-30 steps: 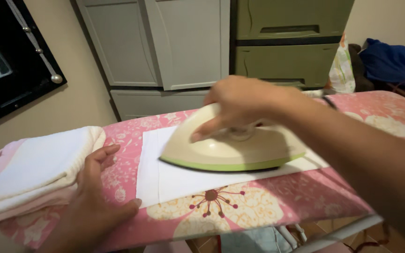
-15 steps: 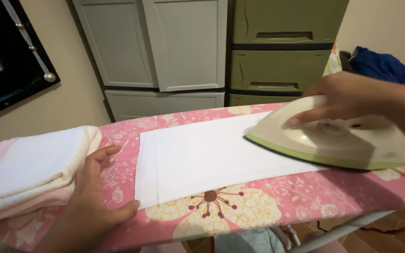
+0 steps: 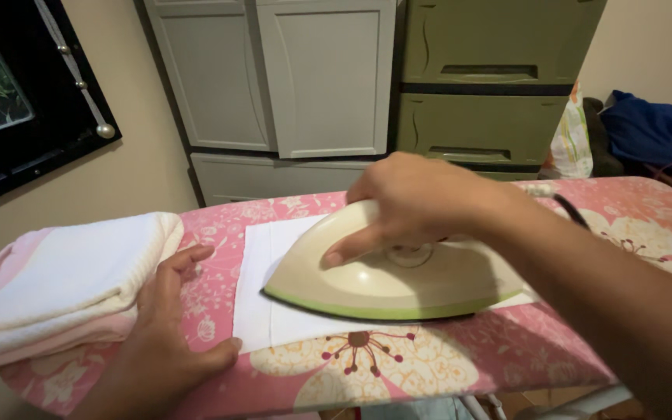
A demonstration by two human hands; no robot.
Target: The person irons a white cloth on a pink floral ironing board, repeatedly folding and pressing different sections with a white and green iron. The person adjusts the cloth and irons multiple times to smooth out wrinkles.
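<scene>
Gripping the handle of a cream iron with a green base edge [image 3: 386, 284], the right hand [image 3: 414, 202] has its fingers curled closed over the top, the index finger stretched forward along the shell toward 9 o'clock. Seen from the head camera, the iron sits flat on a white cloth [image 3: 254, 303] spread on the pink flowered ironing board [image 3: 429, 365], directly beneath that hand and near the middle of the view. The iron's nose points toward 9 o'clock, close to the cloth's left edge. At 8 o'clock the left hand [image 3: 169, 334] lies open and flat on the board, holding nothing, thumb tip just beside the cloth's near corner, fingers next to a stack of folded white and pink towels [image 3: 64, 288]. Most of the cloth is hidden under the iron; its right end disappears behind the right forearm. The handle itself is covered by the fingers, and motion blur softens the hand's outline. A dark cord [image 3: 573, 211] shows briefly at 2 o'clock before the arm cuts it off.
</scene>
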